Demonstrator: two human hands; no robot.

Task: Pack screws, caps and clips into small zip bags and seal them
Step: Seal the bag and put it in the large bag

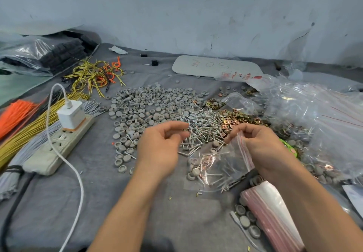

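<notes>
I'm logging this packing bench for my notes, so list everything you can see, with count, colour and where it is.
caps: large heap, grey, centre
screws: heap, silver, right of the caps
clips: heap, coppery, right of the screws
zip bag: one, clear with red strip, in front of the screws, part filled
empty bags: one stack, clear with pink strips, bottom right
large bags: pile, clear, far right
power strip: one, off-white, left
charger: one, white, plugged into the power strip
wires: bundles, yellow, orange and grey, left edge
board: one, white with red writing, back
left hand: one, fingers curled at the screws' edge
right hand: one, pinching the zip bag's mouth
</notes>
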